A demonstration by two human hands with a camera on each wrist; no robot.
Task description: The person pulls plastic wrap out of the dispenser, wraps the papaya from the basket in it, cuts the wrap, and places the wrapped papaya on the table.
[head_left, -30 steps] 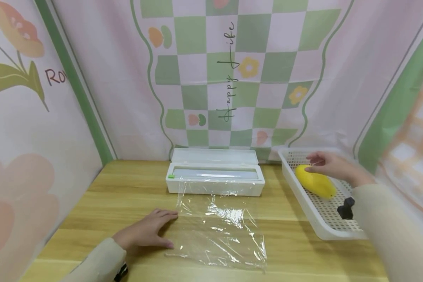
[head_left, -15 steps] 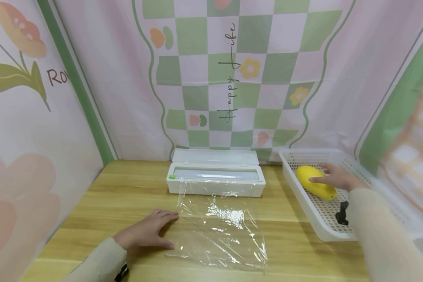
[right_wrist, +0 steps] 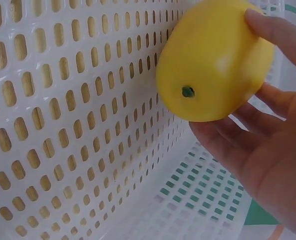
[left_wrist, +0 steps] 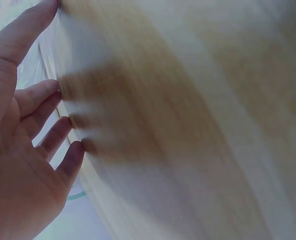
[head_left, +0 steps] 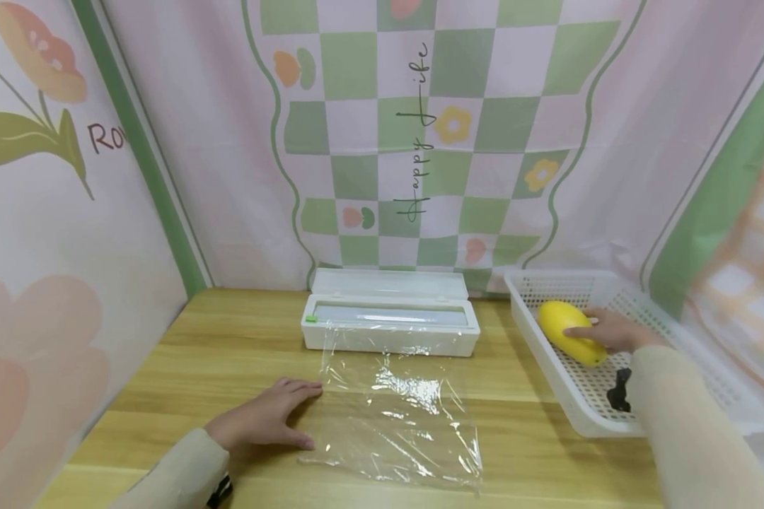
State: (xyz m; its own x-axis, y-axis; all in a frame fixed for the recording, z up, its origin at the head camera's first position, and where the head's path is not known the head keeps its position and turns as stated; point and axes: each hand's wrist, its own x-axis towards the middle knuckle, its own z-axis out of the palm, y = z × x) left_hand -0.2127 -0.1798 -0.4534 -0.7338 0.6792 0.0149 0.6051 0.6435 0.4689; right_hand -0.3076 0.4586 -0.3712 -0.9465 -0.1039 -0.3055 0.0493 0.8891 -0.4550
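Note:
A yellow mango lies in a white perforated basket on the right. My right hand grips it from its right side, and the right wrist view shows the thumb over the mango with the other fingers curled beneath. On the table, my left hand rests with fingers spread at the left edge of a clear sheet of cling film. In the left wrist view the fingertips of my left hand meet the wood. The film runs out of a white dispenser box whose lid stands raised.
A wooden table carries the box and the film. Behind it hangs a checkered curtain. A green tab sits at the left end of the box. Black devices show at both wrists.
My right hand has come down onto the mango and taken hold of it; the mango has shifted slightly. The left hand, film and box have stayed put.

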